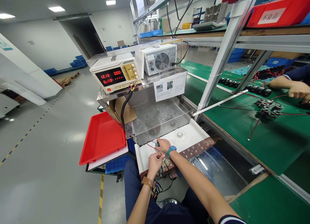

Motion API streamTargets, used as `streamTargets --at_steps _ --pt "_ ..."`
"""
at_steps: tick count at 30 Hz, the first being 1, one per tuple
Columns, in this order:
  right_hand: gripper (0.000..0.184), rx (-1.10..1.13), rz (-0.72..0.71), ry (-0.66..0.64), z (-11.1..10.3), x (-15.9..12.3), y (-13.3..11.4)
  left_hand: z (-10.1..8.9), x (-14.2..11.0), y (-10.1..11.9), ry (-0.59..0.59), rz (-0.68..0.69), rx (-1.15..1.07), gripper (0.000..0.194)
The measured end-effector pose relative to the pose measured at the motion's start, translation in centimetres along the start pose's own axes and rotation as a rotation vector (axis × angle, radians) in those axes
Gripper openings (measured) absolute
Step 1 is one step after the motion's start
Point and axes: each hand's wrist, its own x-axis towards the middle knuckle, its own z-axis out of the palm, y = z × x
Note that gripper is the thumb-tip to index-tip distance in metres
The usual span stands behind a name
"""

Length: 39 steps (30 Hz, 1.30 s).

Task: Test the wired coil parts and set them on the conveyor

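Note:
My left hand point(155, 162) is closed in a pinch near the brown terminal strip point(193, 150), apparently on the thin red wire point(156, 148). Just beyond it, my right hand point(164, 145) closes around a small dark and green part point(157, 143), mostly hidden by the fingers. The thin wire loops out from this part toward my left hand. Both hands are over the front of a white tray point(167, 138) with round fittings. A green clip point(165, 162) stands at the strip beside my left hand, with cables hanging below.
A power supply point(115, 74) with red digits and a fan-cooled unit point(160, 60) stand on the metal shelf ahead. To the left is a red tray point(103, 138). On the green bench point(271, 143) lie wired parts point(268, 108), near another person's hand point(299, 90). A post point(218, 62) rises at right.

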Motion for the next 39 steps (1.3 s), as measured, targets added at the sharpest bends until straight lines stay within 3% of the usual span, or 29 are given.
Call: streamTargets --at_steps 27,39 --pt "0.040 -0.010 0.000 0.010 0.33 0.19 0.20 0.16 0.22 -0.07 -0.040 0.002 0.049 0.033" --pt "0.035 0.020 0.010 0.036 0.72 0.08 -0.19 0.19 -0.03 0.28 -0.001 -0.002 0.040 0.027"
